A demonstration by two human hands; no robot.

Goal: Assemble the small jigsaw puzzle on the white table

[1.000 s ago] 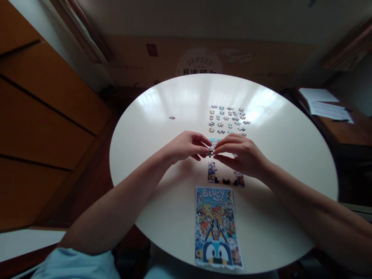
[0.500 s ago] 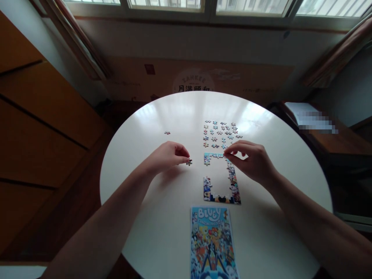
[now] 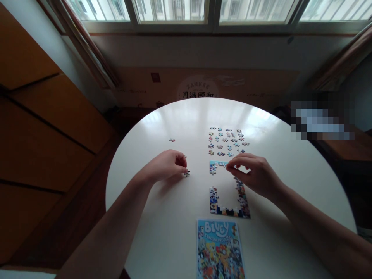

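My left hand (image 3: 167, 166) is closed on a small dark-and-light jigsaw piece (image 3: 186, 173), just above the table left of the puzzle. A pale bit shows by its curled fingers, too small to make out. My right hand (image 3: 255, 172) pinches thumb and forefinger together at the inner side of the puzzle's top edge; what lies between the fingertips is hidden. The partly joined jigsaw border (image 3: 213, 199) has a hollow middle and a gap on its left side. My right hand covers its upper right corner.
Loose jigsaw pieces (image 3: 220, 146) lie in rough rows beyond the border. A lone piece (image 3: 172, 140) rests farther left. Nearest me is a Bluey picture sheet (image 3: 219, 248). All are on a round white table (image 3: 157, 124), with a window and wall behind it.
The camera view has shifted, so the scene sits lower. My right fingertips have moved slightly toward me, inside the top border. My left hand has drawn a little left with its piece.
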